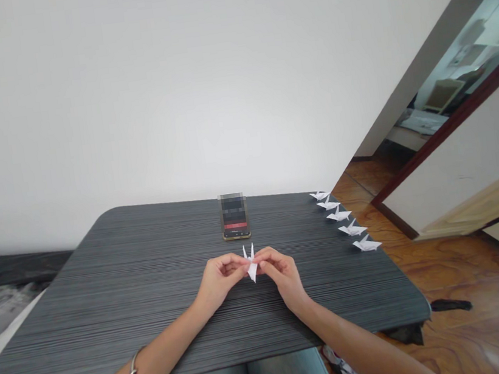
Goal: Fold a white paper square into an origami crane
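Observation:
Between my two hands is a small folded white paper crane (253, 267), with two thin points standing up and a wider point facing down towards me. My left hand (221, 276) pinches its left side between thumb and fingers. On the other side my right hand (283, 271) pinches it in the same way. Both hands are just above the dark table, and the fingertips hide part of the paper. Several finished white paper cranes (338, 215) stand in a slanting row along the table's right edge.
A phone (234, 218) lies beyond my hands, its screen partly blurred. The dark grey table (147, 249) meets a white wall (219, 93) at the back. Wooden floor (472, 268) and a doorway are at the right. A dark strap (451, 305) juts out by the right corner.

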Available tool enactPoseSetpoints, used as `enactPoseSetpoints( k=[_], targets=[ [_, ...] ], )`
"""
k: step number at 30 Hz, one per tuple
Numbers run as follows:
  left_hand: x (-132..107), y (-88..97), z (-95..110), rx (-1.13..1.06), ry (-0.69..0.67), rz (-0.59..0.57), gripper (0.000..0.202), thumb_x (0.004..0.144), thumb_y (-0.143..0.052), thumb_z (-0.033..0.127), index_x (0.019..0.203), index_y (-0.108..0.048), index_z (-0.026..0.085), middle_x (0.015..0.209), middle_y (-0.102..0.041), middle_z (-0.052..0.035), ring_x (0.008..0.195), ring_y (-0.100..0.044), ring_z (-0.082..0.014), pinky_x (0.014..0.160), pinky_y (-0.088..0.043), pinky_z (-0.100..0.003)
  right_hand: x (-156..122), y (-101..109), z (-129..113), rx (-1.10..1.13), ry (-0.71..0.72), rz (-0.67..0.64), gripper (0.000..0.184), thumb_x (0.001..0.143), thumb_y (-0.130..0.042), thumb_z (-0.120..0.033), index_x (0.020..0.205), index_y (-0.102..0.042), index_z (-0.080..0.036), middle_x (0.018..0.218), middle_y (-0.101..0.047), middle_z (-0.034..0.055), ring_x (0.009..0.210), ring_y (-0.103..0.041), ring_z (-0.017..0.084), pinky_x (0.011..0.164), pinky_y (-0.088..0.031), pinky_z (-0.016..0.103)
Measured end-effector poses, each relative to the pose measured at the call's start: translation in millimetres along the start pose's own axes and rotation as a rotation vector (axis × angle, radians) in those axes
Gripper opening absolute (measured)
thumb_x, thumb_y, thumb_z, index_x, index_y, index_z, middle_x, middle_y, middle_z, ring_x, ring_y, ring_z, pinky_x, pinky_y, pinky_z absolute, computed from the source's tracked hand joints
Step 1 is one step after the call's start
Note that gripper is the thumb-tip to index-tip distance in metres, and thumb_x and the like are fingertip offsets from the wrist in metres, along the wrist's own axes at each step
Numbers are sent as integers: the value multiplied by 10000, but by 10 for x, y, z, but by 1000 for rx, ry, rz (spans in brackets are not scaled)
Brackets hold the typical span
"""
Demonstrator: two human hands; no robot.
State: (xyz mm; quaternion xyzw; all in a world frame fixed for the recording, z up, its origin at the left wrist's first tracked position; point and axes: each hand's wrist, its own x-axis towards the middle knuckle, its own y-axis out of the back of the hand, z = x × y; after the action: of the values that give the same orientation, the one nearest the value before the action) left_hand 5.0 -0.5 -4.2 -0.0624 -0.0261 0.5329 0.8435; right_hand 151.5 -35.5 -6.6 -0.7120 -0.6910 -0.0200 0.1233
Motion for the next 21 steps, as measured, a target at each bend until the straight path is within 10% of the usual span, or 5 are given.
enactPoseSetpoints(
  k=[21],
  targets=[
    [3,-6,11,-27,7,39,246,590,-703,225,702,-505,131,634,-602,8,566,-575,-90,582,-471,-216,20,11,105,7,-81,73,190,630,-678,-209,770,-552,-185,696,-576,-4,650,-562,125,603,-474,244]
  ],
)
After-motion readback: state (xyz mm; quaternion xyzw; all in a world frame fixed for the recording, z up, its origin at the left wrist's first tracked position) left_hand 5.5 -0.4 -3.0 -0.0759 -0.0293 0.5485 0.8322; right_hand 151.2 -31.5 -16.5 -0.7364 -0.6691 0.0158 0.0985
